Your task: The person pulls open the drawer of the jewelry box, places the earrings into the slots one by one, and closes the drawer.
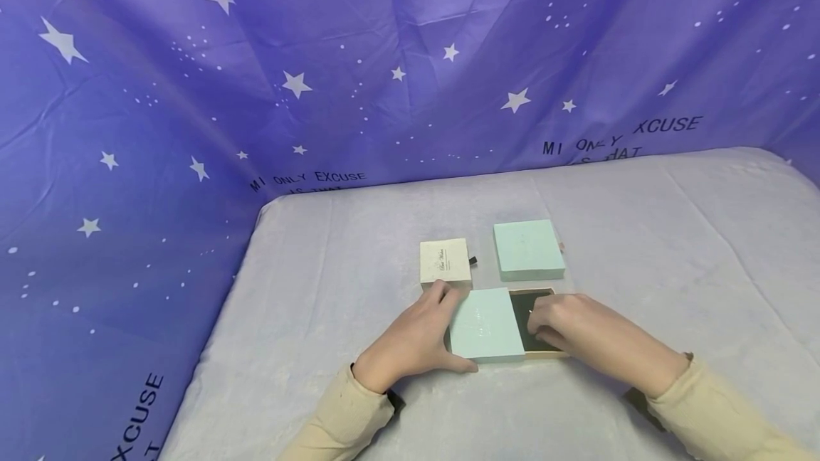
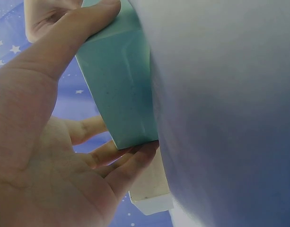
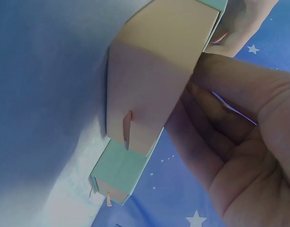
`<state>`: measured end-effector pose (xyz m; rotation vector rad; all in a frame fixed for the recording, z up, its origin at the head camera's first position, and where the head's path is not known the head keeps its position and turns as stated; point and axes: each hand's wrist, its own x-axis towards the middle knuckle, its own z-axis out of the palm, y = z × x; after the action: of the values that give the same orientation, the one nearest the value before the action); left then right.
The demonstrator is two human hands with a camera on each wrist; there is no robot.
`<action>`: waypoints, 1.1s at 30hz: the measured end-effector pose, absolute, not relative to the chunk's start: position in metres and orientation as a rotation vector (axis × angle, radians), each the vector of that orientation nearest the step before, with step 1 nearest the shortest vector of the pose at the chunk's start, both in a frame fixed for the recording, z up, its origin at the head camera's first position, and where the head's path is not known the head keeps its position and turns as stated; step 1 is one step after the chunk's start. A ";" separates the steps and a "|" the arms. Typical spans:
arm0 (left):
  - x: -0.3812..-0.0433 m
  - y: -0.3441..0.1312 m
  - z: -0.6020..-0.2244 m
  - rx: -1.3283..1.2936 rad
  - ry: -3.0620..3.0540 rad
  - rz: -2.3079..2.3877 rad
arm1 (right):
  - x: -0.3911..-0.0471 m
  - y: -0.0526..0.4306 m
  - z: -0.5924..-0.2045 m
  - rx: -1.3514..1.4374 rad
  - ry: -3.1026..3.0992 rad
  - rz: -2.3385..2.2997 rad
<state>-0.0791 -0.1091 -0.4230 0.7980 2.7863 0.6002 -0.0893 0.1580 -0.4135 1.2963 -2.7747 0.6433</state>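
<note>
My left hand (image 1: 416, 333) grips the mint-green sleeve (image 1: 487, 326) of a slide-out gift box, thumb along the near side and fingers at the far left. From the sleeve's right end the drawer (image 1: 547, 355) is pulled partway out, showing a dark lining and tan walls. Fingers of my right hand (image 1: 566, 322) are bent down into this drawer. A tiny bright spot shows by those fingertips; I cannot tell whether they pinch something. In the right wrist view, a ribbon pull tab (image 3: 127, 128) hangs from the drawer's end wall, and the fingertips are hidden behind that wall.
Behind the sleeve stands a cream box (image 1: 445, 260) with printed writing and a black tab, close to my left fingers. A second mint-green box (image 1: 528, 249) sits farther back on the right. Pale cloth (image 1: 333, 255) covers the surface, and a purple starry curtain (image 1: 359, 62) hangs behind.
</note>
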 end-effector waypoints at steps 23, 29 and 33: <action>-0.078 -0.110 -0.423 0.803 2.789 0.609 | -0.088 0.157 -0.415 1.277 -2.751 0.616; -0.079 -0.110 -0.423 0.814 2.791 0.609 | -0.086 0.156 -0.415 1.224 -2.767 0.620; -0.079 -0.110 -0.422 0.813 2.788 0.611 | -0.086 0.155 -0.415 1.225 -2.775 0.624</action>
<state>-0.0789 -0.1096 -0.4222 0.8127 2.7884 0.6110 -0.0865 0.1553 -0.4150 1.2253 -2.7753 0.6241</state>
